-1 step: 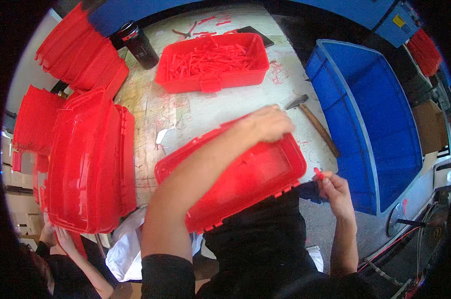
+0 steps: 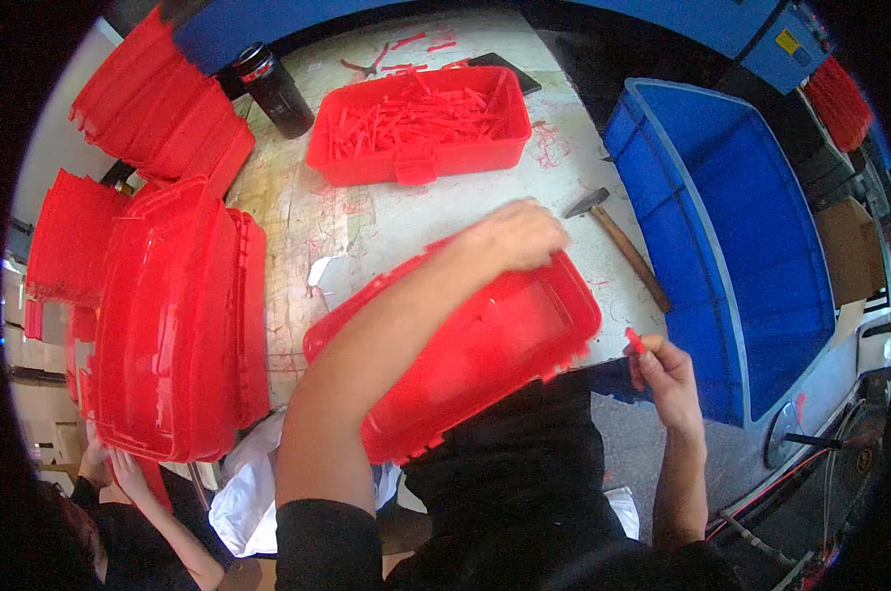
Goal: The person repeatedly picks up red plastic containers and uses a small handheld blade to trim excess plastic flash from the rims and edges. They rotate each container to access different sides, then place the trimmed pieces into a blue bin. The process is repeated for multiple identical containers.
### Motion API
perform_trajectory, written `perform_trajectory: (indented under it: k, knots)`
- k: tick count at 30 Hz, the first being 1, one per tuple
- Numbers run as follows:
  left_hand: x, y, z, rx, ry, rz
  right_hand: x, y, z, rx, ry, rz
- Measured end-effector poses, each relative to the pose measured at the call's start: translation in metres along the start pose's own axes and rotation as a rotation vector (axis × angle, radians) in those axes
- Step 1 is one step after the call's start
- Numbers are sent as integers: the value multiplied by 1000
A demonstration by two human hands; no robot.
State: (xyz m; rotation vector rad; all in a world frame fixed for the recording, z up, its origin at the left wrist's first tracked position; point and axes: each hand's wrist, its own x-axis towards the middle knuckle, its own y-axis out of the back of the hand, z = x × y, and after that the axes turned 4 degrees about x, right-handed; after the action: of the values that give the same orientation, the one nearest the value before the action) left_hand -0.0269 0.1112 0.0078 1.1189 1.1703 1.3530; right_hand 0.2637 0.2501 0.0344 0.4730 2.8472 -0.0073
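A shallow red plastic box shell [image 2: 495, 335], with small tabs along its near edge, lies tilted across the near table edge against my body. My left arm reaches over it, and my left hand [image 2: 524, 236] is curled at its far right rim; the fingers are blurred and partly hidden but appear closed on it. To the right of the shell, my right hand [image 2: 665, 372] pinches a small red plastic piece [image 2: 634, 341] between thumb and fingers. Farther back stands a red box [image 2: 416, 169] full of similar thin red pieces [image 2: 421, 118].
A hammer [image 2: 623, 246] lies right of the shell, beside a large blue bin [image 2: 696, 266]. Stacked red shells [image 2: 160, 325] rise at left. Behind are a black tumbler [image 2: 276, 94], pliers [image 2: 368, 67] and a dark flat object [image 2: 509, 69]. Another person's hands [image 2: 120, 468] touch the left stack.
My left hand and the box shell have shifted slightly to the left, the shell's right corner a little up. My right hand has barely moved, still with the small red piece.
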Motion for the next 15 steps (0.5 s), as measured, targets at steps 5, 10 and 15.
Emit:
perform_trajectory:
  k: [5,10,15]
  knots:
    - [-81,8,-68,30,393,95,33,-29,-34,-307,156,-137]
    - [-157,1,-70,-261,518,45,98,-105,-56,-727,598,-353]
    - [-188,1,-67,-553,585,-26,148,-174,-44,-1333,723,-424]
